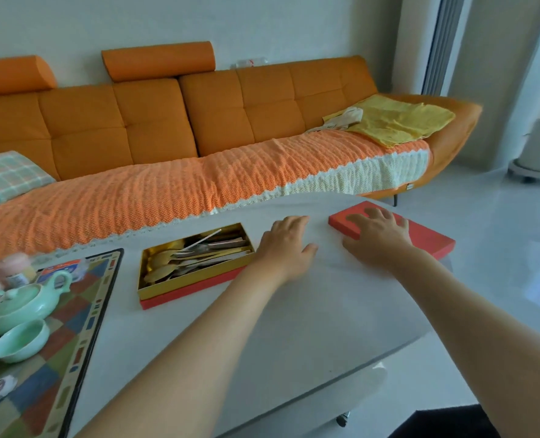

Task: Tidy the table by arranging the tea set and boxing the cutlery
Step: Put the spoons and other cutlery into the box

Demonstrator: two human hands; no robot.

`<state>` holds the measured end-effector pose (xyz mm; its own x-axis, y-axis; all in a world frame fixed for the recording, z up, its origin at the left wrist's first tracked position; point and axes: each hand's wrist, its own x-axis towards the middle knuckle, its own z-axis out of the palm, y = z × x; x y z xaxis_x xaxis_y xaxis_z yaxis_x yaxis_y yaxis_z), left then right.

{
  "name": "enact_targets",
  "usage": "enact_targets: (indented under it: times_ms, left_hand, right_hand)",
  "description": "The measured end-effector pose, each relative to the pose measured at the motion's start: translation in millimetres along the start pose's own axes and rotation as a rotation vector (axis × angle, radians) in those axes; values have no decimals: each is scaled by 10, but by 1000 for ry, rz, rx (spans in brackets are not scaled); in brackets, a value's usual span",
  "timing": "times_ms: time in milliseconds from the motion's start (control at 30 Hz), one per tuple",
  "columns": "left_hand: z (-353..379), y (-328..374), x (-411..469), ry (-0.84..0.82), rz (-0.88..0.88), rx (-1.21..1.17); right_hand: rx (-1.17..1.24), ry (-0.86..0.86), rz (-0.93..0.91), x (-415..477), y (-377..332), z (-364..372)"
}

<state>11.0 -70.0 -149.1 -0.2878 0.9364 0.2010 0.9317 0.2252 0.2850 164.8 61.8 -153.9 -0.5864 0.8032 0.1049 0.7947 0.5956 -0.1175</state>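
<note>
Cutlery fills the box; closing remains. Right of it, the right hand lies flat on the lid, left hand flat between. Next, grip the lid and carry it over.

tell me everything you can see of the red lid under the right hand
The red lid is a flat, rectangular, matte piece, cardboard by its look, lying askew near the white table's far right corner. The right hand rests on its left end, fingers spread. It lies apart from the open cutlery box.
</note>
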Motion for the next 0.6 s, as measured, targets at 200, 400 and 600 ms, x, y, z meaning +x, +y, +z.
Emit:
enact_targets:
  times_ms: [200,400,600]
  left_hand:
    - [190,218,363,-66,-14,-6]
    - [265,233,506,-90,-72,-24]
    - [369,254,663,-160,-90,-46]
  right_hand:
    - [-49,-155,-37,-19,303,116]
    - [96,-70,-176,2,285,102]
    - [56,-101,153,76,630,71]
